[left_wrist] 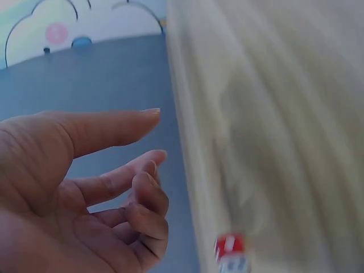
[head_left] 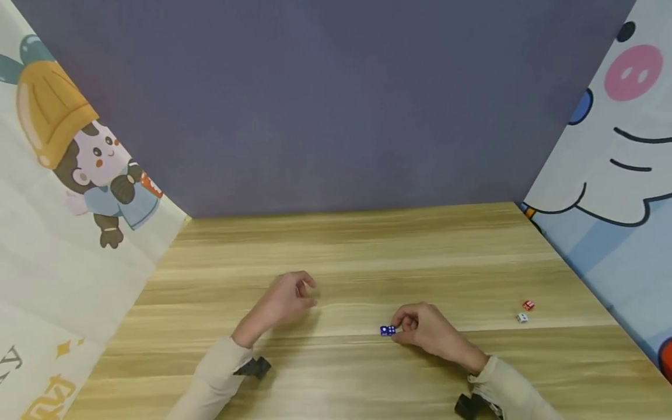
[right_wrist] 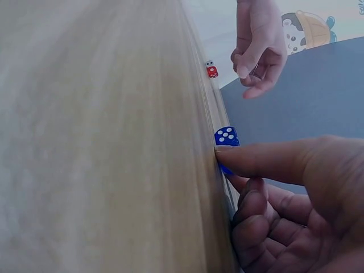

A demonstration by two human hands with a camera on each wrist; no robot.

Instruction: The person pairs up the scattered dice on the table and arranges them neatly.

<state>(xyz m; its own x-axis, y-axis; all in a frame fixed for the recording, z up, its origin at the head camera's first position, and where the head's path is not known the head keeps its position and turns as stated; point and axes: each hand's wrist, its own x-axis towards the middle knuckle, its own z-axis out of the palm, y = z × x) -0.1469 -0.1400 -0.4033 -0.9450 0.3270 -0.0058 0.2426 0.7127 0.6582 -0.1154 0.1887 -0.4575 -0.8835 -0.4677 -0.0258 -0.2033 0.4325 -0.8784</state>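
Two blue dice touch side by side on the table. The left blue die (head_left: pixel 384 331) (right_wrist: pixel 226 135) shows five white dots in the right wrist view. My right hand (head_left: pixel 427 329) pinches the right blue die (head_left: pixel 391 330) between thumb and index finger, which partly cover it in the right wrist view. My left hand (head_left: pixel 283 298) (left_wrist: pixel 96 187) hovers over the table with thumb and index finger apart and the other fingers loosely curled, holding nothing. Near it, a red die (left_wrist: pixel 230 244) (right_wrist: pixel 212 72) and a white die (left_wrist: pixel 234 264) (right_wrist: pixel 209 63) sit together, hidden in the head view.
Another red die (head_left: pixel 528 305) and white die (head_left: pixel 522 318) lie near each other on the right part of the wooden table (head_left: pixel 336 379). A grey-blue panel (head_left: pixel 336 116) stands along the far edge, with cartoon-printed sheets at both sides.
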